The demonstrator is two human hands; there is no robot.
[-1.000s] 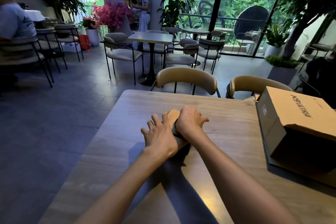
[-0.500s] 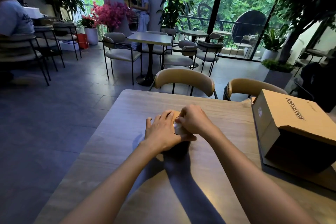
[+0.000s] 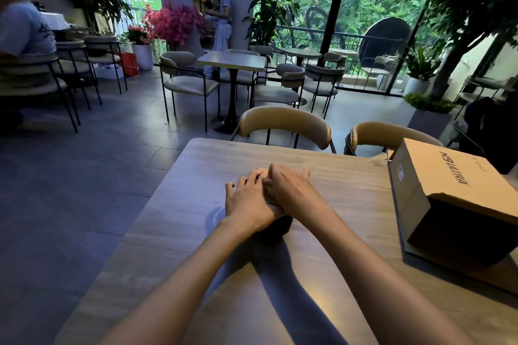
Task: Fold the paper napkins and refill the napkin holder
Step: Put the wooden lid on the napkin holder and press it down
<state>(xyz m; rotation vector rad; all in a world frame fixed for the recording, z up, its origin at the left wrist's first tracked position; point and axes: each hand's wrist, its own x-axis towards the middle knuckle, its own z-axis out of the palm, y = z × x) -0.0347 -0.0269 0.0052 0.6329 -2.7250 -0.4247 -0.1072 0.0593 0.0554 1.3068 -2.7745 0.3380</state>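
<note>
A dark napkin holder (image 3: 278,226) stands on the wooden table (image 3: 196,246), near its middle. Only its lower body shows; both hands cover the rest. My left hand (image 3: 246,200) lies against the holder's left side and top with its fingers spread, gripping it. My right hand (image 3: 293,190) lies flat over the top of the holder, fingers stretched forward and touching the left hand. A thin pale edge shows between the hands, and I cannot tell whether it is a napkin. No loose napkins are in view.
A cardboard box (image 3: 454,199) lies on its side on the table's right part, its dark opening facing me. Two tan chairs (image 3: 286,123) (image 3: 389,134) stand at the table's far edge. Other café tables, chairs, plants and two people are beyond.
My right hand went from a closed fist on the holder's top to lying flat with its fingers stretched out. The left hand slid up closer against it. The wooden top is now covered.
</note>
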